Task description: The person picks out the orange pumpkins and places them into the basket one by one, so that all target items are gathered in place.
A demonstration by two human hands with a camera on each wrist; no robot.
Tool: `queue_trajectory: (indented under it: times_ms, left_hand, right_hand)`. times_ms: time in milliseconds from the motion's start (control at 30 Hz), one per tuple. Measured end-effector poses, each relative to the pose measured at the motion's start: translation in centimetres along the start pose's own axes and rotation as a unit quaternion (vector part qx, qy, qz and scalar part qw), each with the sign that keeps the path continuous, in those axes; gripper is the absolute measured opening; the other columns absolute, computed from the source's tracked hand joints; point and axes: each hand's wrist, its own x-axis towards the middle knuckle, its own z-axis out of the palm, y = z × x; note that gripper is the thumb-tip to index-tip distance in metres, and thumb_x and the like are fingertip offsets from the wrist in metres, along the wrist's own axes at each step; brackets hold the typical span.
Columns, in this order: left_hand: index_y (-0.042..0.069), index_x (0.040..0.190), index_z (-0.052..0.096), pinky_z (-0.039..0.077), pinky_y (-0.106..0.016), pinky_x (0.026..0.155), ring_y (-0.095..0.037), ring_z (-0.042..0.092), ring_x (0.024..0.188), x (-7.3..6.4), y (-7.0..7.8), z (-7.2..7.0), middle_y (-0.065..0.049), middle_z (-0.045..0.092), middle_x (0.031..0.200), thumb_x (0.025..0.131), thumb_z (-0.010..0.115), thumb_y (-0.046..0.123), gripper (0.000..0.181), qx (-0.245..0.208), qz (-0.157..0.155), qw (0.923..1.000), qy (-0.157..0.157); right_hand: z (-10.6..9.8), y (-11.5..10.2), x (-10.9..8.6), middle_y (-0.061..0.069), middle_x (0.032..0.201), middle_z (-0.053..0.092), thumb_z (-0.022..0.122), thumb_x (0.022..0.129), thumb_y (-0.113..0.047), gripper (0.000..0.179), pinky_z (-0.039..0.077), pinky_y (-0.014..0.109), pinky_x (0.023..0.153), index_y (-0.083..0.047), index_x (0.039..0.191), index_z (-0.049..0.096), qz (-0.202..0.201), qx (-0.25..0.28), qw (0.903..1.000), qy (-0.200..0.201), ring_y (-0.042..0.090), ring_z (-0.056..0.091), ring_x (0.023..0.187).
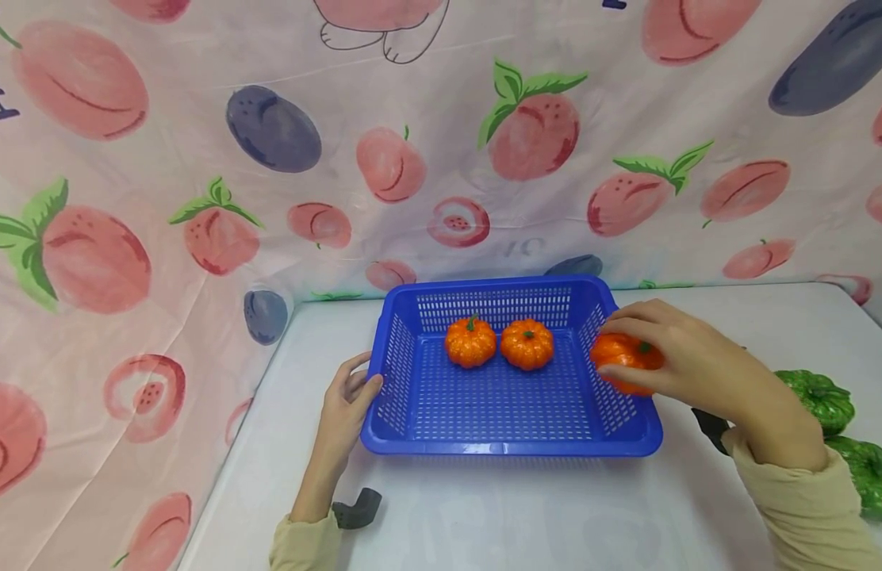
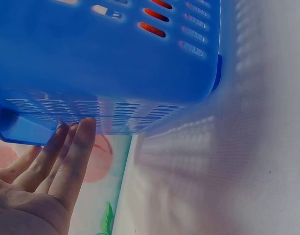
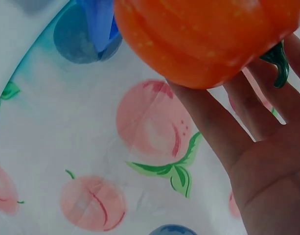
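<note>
My left hand (image 1: 344, 404) holds the left rim of a blue plastic basket (image 1: 512, 448), thumb over the edge. In the left wrist view, its fingers (image 2: 74, 161) reach up against the outside of the slotted wall. Over the basket's right rim, my right hand (image 1: 662, 349) grips an orange pumpkin (image 1: 619, 353) between thumb and fingers. The right wrist view shows this pumpkin (image 3: 203, 39) close up, its green stem beside the fingers. Inside the basket, two small orange pumpkins, one on the left (image 1: 470, 345) and one on the right (image 1: 527, 346), sit side by side near the back wall.
Two green pumpkins, one farther back (image 1: 815, 400) and one nearer (image 1: 869, 476), lie on the white table (image 1: 484, 515) at the right, beside my right forearm. Behind and to the left hangs a fruit-printed cloth (image 1: 412, 103). Black wrist-camera mounts sit at both wrists.
</note>
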Motion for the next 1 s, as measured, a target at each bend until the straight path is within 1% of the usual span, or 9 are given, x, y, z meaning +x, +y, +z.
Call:
queue_trajectory:
  times_ms: [100, 233, 400, 533, 633, 800, 1000]
  left_hand:
    - [0.015, 0.145, 0.045, 0.056, -0.029, 0.089, -0.033, 0.064, 0.116, 0.0, 0.0, 0.0, -0.019, 0.061, 0.132, 0.101, 0.06, 0.025, 0.048, -0.001, 0.0, 1.0, 0.0]
    - [0.015, 0.145, 0.045, 0.055, -0.027, 0.089, -0.032, 0.064, 0.116, 0.0, -0.1, 0.0, -0.019, 0.062, 0.131, 0.101, 0.06, 0.025, 0.048, 0.002, -0.002, 1.0, 0.003]
    - [0.015, 0.145, 0.045, 0.055, -0.025, 0.088, -0.032, 0.064, 0.116, 0.1, -0.1, 0.0, -0.019, 0.062, 0.131, 0.101, 0.06, 0.026, 0.048, 0.006, -0.002, 1.0, 0.004]
    - [0.015, 0.145, 0.045, 0.055, -0.027, 0.088, -0.032, 0.064, 0.116, 0.1, -0.1, 0.0, -0.019, 0.062, 0.131, 0.1, 0.06, 0.025, 0.048, 0.004, -0.002, 1.0, 0.003]
    - [0.015, 0.144, 0.045, 0.055, -0.027, 0.088, -0.032, 0.064, 0.116, 0.1, -0.1, 0.1, -0.018, 0.062, 0.131, 0.1, 0.061, 0.025, 0.048, 0.003, -0.003, 1.0, 0.005]
    - [0.015, 0.144, 0.046, 0.055, -0.026, 0.088, -0.031, 0.065, 0.116, 0.1, -0.2, 0.1, -0.018, 0.062, 0.131, 0.1, 0.061, 0.026, 0.048, 0.007, -0.002, 0.9999, 0.007]
    - [0.016, 0.144, 0.046, 0.055, -0.028, 0.089, -0.031, 0.064, 0.116, 0.1, -0.1, 0.1, -0.017, 0.062, 0.131, 0.1, 0.061, 0.027, 0.048, 0.01, -0.002, 0.9999, 0.007]
  right_hand:
    - [0.4, -0.1, 0.3, 0.006, 0.123, 0.062, 0.079, 0.084, -0.04, 0.041, 0.058, 0.05, 0.084, -0.018, 0.118, 0.07, -0.016, 0.003, 0.9999, 0.002, 0.031, 0.057, 0.115]
    - [0.8, -0.3, 0.6, 0.004, 0.122, 0.063, 0.077, 0.085, -0.042, 0.039, 0.057, 0.048, 0.083, -0.02, 0.116, 0.069, -0.024, 0.003, 0.9997, 0.003, 0.029, 0.057, 0.115]
    - [1.2, -0.5, 1.0, 0.005, 0.123, 0.063, 0.077, 0.085, -0.044, 0.042, 0.055, 0.053, 0.089, -0.018, 0.117, 0.07, -0.031, 0.0, 0.9995, 0.004, 0.03, 0.057, 0.116]
    - [1.6, -0.7, 1.2, 0.005, 0.122, 0.063, 0.077, 0.085, -0.045, 0.044, 0.054, 0.053, 0.089, -0.017, 0.118, 0.07, -0.04, 0.001, 0.9992, 0.003, 0.03, 0.058, 0.116]
    - [2.0, -0.8, 1.5, 0.005, 0.121, 0.063, 0.077, 0.085, -0.044, 0.043, 0.056, 0.05, 0.087, -0.017, 0.117, 0.07, -0.039, 0.0, 0.9992, -0.004, 0.028, 0.06, 0.113]
    - [2.5, -1.2, 1.9, 0.006, 0.121, 0.064, 0.079, 0.083, -0.042, 0.043, 0.055, 0.05, 0.089, -0.017, 0.116, 0.07, -0.027, -0.002, 0.9994, -0.021, 0.029, 0.06, 0.113]
    - [2.8, -1.5, 2.4, 0.005, 0.118, 0.065, 0.076, 0.084, -0.047, 0.043, 0.054, 0.05, 0.092, -0.016, 0.114, 0.071, -0.043, 0.002, 0.9988, -0.022, 0.027, 0.06, 0.111]
